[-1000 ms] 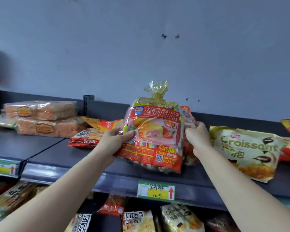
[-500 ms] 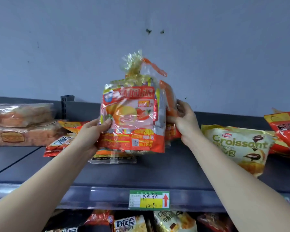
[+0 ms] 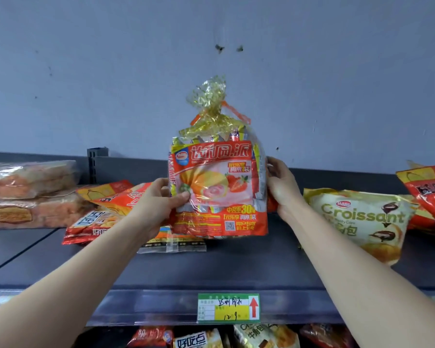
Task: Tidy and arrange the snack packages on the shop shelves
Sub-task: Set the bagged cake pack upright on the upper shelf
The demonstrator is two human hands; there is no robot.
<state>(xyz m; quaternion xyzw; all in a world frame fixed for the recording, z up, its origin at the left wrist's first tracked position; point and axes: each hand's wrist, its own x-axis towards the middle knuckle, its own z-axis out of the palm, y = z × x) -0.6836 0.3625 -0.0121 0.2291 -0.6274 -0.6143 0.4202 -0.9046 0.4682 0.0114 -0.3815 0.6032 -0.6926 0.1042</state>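
A tall red-and-pink pie bag (image 3: 219, 187) with a gold tied top stands upright on the dark shelf (image 3: 249, 267), its bottom edge near the shelf surface. My left hand (image 3: 158, 202) grips its left edge, thumb on the front. My right hand (image 3: 283, 187) holds its right side, fingers curled behind it. A second orange pack behind it is mostly hidden. A flat clear-edged packet (image 3: 172, 244) lies under the bag's left corner.
Red-orange snack bags (image 3: 96, 219) lie flat to the left, with clear-wrapped cake packs (image 3: 28, 194) beyond. A Croissant bag (image 3: 362, 222) and red bags (image 3: 430, 192) lie right. A price tag (image 3: 228, 307) marks the shelf edge. More packs sit below.
The pie bag has come down from its lifted position and turned upright to face me, now near the shelf. Both hands stayed on its sides.
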